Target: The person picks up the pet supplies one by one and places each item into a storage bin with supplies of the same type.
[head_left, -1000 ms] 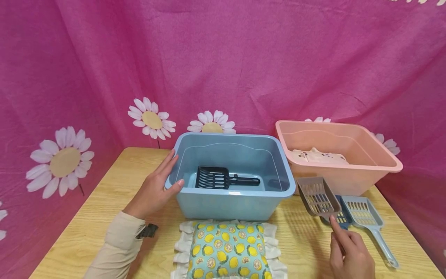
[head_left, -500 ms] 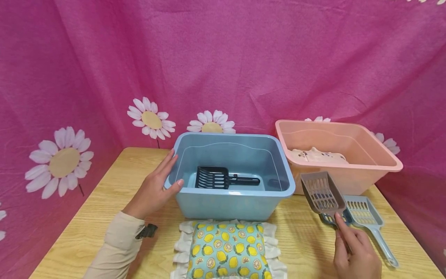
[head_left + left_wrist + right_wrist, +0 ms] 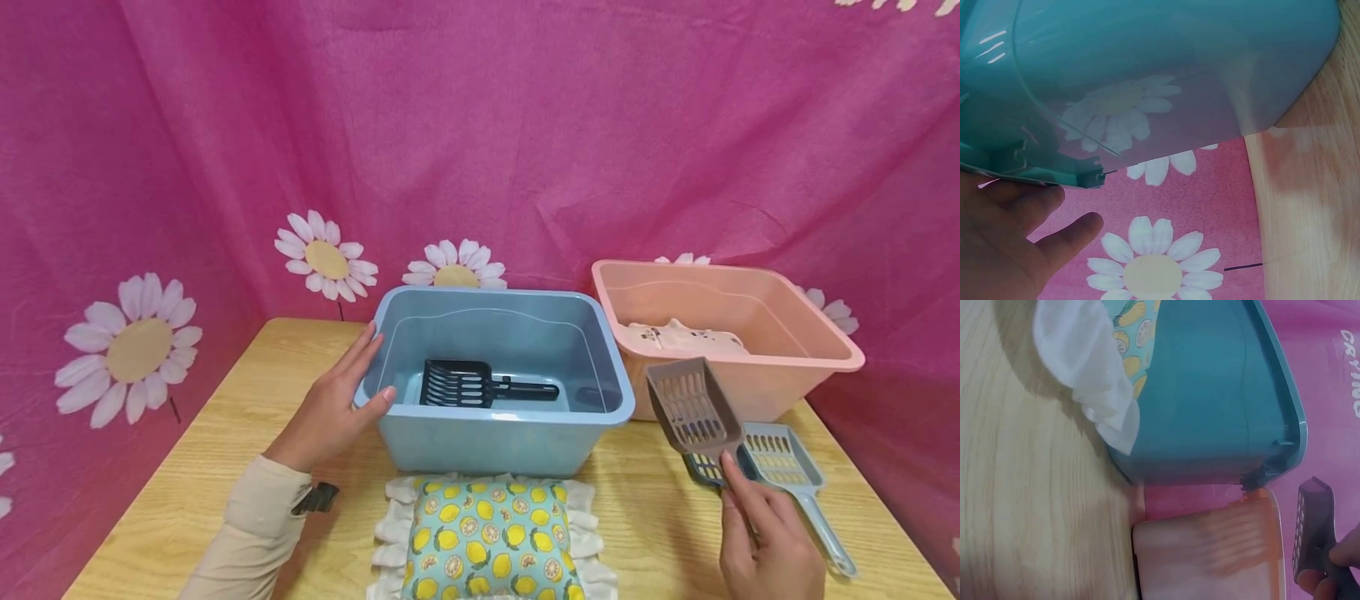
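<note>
My right hand [image 3: 772, 533] grips a brown slotted litter scoop [image 3: 693, 408] by its handle, index finger along the top. The scoop is held up in front of the pink bin, above a dark blue scoop [image 3: 705, 469] that it partly covers. A grey-blue scoop [image 3: 783, 458] lies beside that one on the table. My left hand [image 3: 333, 408] rests on the left rim of a light blue bin [image 3: 487, 442], fingers fairly straight. In the left wrist view its fingertips [image 3: 1082, 231] show beneath the rim. Inside that bin lies a black litter scoop [image 3: 457, 383].
A pink bin [image 3: 720, 383] holding white printed cloth [image 3: 686, 337] stands right of the blue one. A lemon-print cushion [image 3: 491, 537] with white ruffles lies in front, on the wooden table [image 3: 187, 500]. A pink flowered curtain [image 3: 450, 125] hangs behind and at the sides.
The brown scoop has risen a little and shifted slightly right with my right hand. My left hand has stayed on the blue bin's rim.
</note>
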The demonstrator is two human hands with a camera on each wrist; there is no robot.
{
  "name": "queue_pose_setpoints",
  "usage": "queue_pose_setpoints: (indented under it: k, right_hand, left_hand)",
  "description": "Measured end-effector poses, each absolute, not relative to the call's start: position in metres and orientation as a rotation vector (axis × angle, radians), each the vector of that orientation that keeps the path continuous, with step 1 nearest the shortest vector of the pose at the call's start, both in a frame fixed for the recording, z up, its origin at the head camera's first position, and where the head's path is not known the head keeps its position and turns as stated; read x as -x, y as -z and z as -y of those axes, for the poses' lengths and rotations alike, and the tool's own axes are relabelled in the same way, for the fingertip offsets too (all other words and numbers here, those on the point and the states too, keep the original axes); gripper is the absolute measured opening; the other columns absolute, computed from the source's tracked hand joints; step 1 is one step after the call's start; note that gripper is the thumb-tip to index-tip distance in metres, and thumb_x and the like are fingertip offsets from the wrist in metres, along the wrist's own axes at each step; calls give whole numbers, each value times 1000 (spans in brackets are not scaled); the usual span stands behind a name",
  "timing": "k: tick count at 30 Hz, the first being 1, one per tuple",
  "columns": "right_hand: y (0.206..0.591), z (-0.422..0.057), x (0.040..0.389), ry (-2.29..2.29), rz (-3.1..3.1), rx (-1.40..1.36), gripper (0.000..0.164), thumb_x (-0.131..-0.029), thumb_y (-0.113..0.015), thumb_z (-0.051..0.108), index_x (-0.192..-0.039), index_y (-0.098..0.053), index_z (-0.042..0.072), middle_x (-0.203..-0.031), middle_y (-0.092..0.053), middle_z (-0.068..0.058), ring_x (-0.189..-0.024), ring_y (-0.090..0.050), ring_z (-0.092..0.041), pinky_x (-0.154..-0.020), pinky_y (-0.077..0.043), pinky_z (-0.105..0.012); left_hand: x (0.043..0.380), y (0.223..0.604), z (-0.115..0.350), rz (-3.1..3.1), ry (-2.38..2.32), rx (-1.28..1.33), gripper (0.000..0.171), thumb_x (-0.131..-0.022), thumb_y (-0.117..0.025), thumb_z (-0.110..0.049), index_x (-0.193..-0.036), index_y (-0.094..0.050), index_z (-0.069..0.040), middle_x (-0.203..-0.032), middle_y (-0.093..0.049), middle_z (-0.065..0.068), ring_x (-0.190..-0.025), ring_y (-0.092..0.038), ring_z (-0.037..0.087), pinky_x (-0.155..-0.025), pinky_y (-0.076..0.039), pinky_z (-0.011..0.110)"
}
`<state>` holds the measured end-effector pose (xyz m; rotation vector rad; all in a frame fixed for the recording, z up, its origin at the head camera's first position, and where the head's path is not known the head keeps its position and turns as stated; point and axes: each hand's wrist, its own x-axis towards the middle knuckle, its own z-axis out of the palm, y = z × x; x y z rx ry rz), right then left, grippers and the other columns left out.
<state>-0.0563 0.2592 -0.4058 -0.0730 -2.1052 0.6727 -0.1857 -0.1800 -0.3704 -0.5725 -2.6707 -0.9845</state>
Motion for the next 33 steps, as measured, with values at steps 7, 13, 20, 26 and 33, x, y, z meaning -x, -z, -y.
queue_pose_setpoints:
  k: [7, 13, 20, 26, 33]
  right_hand:
    - [403, -260, 58, -800, 2104, 109, 54, -81, -67, -12, -125, -67, 18, -103, -64, 16, -94, -51, 19, -77, -37, 1]
    - [400, -264, 61, -887, 2121, 98, 56, -83, -64, -14, -128, -64, 19, -115, -57, 28, -105, -52, 14, -86, -38, -1]
    - [395, -262, 63, -862, 2209, 160, 58, -87, -62, -9, -133, -60, 27, -117, -65, -2, -102, -48, 15, -79, -36, 0]
    - [388, -264, 67, -870, 2193, 69, 55, -87, -61, -9, -132, -61, 22, -116, -64, 7, -104, -48, 14, -79, -34, 0]
    - [385, -264, 71, -864, 2187, 52, 50, -88, -63, -4, -130, -63, 22, -103, -54, 29, -97, -49, 15, -79, -33, -3]
  left_hand:
    - [185, 371, 180, 2686, 992, 556, 81, -91, -57, -51, -155, -21, -17, -162, -11, -3, -143, -25, 34, -89, -50, 54]
    - [186, 370, 179, 2685, 1008, 548, 81, -91, -56, -52, -155, -20, -19, -162, -10, -5, -143, -24, 33, -88, -51, 53]
    - [185, 370, 181, 2682, 1006, 561, 81, -91, -56, -51, -155, -20, -18, -162, -10, -4, -143, -24, 32, -89, -50, 53]
    - [186, 368, 180, 2678, 1018, 558, 80, -91, -55, -52, -156, -19, -20, -162, -9, -5, -144, -23, 33, -89, -49, 55]
    - [186, 370, 180, 2686, 1020, 554, 80, -92, -55, -51, -155, -19, -19, -162, -9, -5, -144, -22, 33, -92, -47, 56]
